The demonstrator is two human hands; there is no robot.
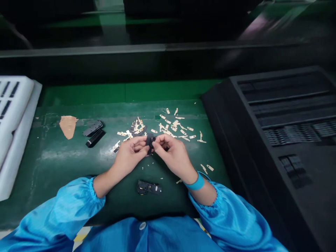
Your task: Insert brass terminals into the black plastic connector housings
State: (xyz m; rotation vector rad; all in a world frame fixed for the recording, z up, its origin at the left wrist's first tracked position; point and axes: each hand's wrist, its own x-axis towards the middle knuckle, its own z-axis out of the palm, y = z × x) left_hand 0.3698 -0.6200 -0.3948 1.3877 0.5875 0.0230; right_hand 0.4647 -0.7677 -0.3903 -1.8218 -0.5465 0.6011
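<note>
Between my two hands, above the green work mat [68, 168], is a small black plastic part [149, 142]. My left hand [131, 150] pinches it from the left with thumb and fingers. From the other side my right hand [170, 150] is closed at the part's right edge, its fingertips touching it; any smaller piece in them is too small to make out. Just beyond the hands lie a pile of small black and pale pieces [138, 126] and scattered cream-coloured strips [175, 125]. Nearer my body rests another black plastic part [149, 188] with small metal contacts.
Several black plastic parts [93, 133] and a tan piece of paper or tape [68, 126] lie at the left. White foam trays [18, 122] stand at the left edge. Black trays [236, 140] with slots rise on the right. A dark ledge [126, 66] runs across the back.
</note>
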